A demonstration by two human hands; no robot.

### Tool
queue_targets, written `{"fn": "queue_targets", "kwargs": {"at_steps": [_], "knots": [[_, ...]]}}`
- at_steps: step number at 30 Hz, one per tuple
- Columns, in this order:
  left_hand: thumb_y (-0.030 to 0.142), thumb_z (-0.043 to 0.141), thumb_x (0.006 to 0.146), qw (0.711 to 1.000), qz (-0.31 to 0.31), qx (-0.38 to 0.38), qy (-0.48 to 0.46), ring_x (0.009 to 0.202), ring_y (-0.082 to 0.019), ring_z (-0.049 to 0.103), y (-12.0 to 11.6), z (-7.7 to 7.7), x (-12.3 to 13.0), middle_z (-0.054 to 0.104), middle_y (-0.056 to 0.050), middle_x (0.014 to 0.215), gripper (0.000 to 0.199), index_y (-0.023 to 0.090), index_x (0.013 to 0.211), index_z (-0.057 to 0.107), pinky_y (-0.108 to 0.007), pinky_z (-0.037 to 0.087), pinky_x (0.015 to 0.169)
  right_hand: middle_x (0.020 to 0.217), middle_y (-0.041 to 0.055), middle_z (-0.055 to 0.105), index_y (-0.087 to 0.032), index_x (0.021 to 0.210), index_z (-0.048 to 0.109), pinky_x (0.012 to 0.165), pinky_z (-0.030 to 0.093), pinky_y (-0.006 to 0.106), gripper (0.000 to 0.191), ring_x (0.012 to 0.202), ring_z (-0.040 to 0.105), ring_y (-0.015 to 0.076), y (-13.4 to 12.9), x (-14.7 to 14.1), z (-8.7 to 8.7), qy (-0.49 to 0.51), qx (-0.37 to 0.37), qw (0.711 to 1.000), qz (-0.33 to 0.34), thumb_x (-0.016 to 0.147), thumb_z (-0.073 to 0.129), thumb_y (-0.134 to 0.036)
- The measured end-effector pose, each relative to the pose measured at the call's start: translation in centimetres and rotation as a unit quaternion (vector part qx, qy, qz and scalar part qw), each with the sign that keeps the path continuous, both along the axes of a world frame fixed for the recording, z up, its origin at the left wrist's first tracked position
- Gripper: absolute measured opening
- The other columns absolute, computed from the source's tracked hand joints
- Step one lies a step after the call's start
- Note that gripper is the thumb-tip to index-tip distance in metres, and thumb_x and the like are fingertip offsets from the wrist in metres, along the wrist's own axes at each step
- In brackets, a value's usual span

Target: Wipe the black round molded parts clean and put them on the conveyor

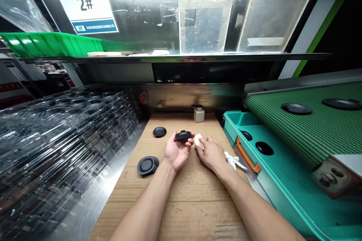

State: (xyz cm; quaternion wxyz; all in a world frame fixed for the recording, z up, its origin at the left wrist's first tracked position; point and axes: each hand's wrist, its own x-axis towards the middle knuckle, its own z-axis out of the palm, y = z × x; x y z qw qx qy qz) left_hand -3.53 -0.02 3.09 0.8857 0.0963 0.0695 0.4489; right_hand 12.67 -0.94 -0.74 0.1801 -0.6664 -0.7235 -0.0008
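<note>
A worker's left hand [177,150] lies palm up with its fingers curled, cradling a black round plastic cap [183,135] near the fingertips, a hold that appears to turn the cap toward the other hand. Just beside it at 3 o'clock, the right hand [210,153] pinches a white pad [198,141] between thumb and fingers, close to the cap, though contact cannot be confirmed. A crumpled white rag [233,160] lies by the right wrist. On the cardboard sheet [181,211], a stack of black discs [147,165] sits within easy reach at 9 o'clock, a single black disc [159,132] at 10 o'clock and a small white bottle [198,115] at 12 o'clock. Farther out at 2 o'clock, a teal tray [240,120] with an orange handle [247,154] lies below a green conveyor belt [308,128], while stacked clear plastic trays [65,131] fill 9 o'clock.
</note>
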Motion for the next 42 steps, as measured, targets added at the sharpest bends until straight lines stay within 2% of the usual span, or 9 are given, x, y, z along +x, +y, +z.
{"fn": "queue_targets", "kwargs": {"at_steps": [7,17,21,24,27,29,32,37,42], "knots": [[0.042,0.038,0.093,1.000,-0.005,0.002,0.005,0.071,-0.011,0.057,0.0,-0.1,0.1,0.060,-0.015,0.097,0.044,0.005,0.112,0.053,-0.018,0.055,0.059,0.098,0.0085,0.056,-0.023,0.110,0.059,0.080,0.035,0.031,0.037,0.097,0.051,0.0229,0.0,0.0,0.0,-0.010,-0.002,1.000,-0.009,0.092,0.038,-0.049],[0.044,0.038,0.094,0.997,0.034,0.024,0.063,0.080,-0.015,0.063,0.1,0.3,0.2,0.062,-0.017,0.102,0.047,0.007,0.118,0.055,-0.022,0.057,0.066,0.100,0.0093,0.056,-0.023,0.111,0.059,0.083,0.035,0.032,0.039,0.101,0.050,0.0234,0.0,-0.1,0.1,0.001,-0.008,1.000,-0.006,0.093,0.038,-0.050],[0.045,0.048,0.090,0.992,0.053,0.051,0.101,0.085,-0.016,0.064,0.1,0.0,0.6,0.063,-0.017,0.105,0.046,0.007,0.114,0.057,-0.021,0.055,0.067,0.099,0.0089,0.056,-0.024,0.110,0.060,0.082,0.034,0.032,0.038,0.098,0.050,0.0231,-0.1,0.0,0.1,0.000,-0.007,1.000,-0.002,0.093,0.037,-0.050],[0.032,0.071,0.077,0.957,0.167,0.101,0.216,0.089,-0.016,0.064,-0.1,-0.4,1.6,0.064,-0.014,0.108,0.046,0.012,0.116,0.057,-0.021,0.052,0.071,0.099,0.0088,0.055,-0.024,0.109,0.060,0.082,0.034,0.032,0.037,0.098,0.050,0.0230,-0.1,0.0,0.1,-0.005,-0.005,1.000,0.000,0.093,0.037,-0.049],[0.007,0.084,0.055,0.876,0.306,0.164,0.336,0.094,-0.014,0.063,-0.7,-0.6,2.8,0.065,-0.008,0.107,0.077,0.020,0.124,0.052,-0.022,0.048,0.084,0.098,0.0081,0.055,-0.024,0.109,0.059,0.081,0.034,0.030,0.033,0.097,0.050,0.0221,-0.1,0.0,0.2,-0.005,-0.013,1.000,-0.008,0.093,0.039,-0.044],[-0.001,0.083,0.047,0.838,0.352,0.193,0.371,0.099,-0.014,0.062,-1.3,-0.4,3.5,0.065,-0.004,0.106,0.091,0.024,0.128,0.049,-0.022,0.045,0.090,0.100,0.0080,0.055,-0.024,0.112,0.058,0.081,0.034,0.029,0.031,0.097,0.049,0.0215,-0.2,-0.1,0.3,-0.006,-0.020,1.000,-0.016,0.092,0.040,-0.039],[-0.005,0.080,0.047,0.809,0.384,0.212,0.390,0.103,-0.014,0.060,-2.1,0.0,4.0,0.066,-0.002,0.102,0.092,0.027,0.128,0.050,-0.020,0.043,0.091,0.102,0.0081,0.054,-0.025,0.116,0.057,0.078,0.034,0.029,0.031,0.097,0.049,0.0214,-0.2,-0.1,0.4,-0.003,-0.028,0.999,-0.019,0.091,0.041,-0.033],[-0.006,0.079,0.046,0.783,0.396,0.234,0.419,0.103,-0.017,0.059,-2.3,0.1,3.8,0.065,-0.003,0.102,0.095,0.027,0.130,0.049,-0.024,0.043,0.091,0.100,0.0080,0.055,-0.025,0.113,0.059,0.078,0.034,0.029,0.029,0.096,0.049,0.0215,-0.2,0.0,0.4,0.009,-0.022,1.000,-0.013,0.090,0.042,-0.031],[-0.003,0.079,0.048,0.791,0.381,0.232,0.420,0.111,-0.020,0.055,-2.1,0.0,3.4,0.063,-0.005,0.109,0.089,0.026,0.127,0.050,-0.026,0.042,0.092,0.101,0.0080,0.055,-0.025,0.114,0.058,0.076,0.034,0.029,0.031,0.095,0.049,0.0218,-0.2,0.0,0.3,0.011,-0.019,1.000,-0.013,0.090,0.043,-0.035]]}}
